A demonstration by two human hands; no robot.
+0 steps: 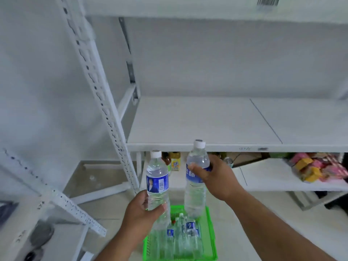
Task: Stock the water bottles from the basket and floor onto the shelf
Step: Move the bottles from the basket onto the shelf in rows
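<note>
Down below, a green basket [211,232] with more bottles [190,228] left to stock. Above it, left hand [143,210] wrapped around the lower body of one water bottle [157,182], thumb across the front, label clear above the fingers. Right hand [218,178] clamped on the second bottle [196,178] at its label, thumb in front, fingers behind. Best kept upright, lifted clear of the shelf [197,125] edge, then set well back, side by side.
</note>
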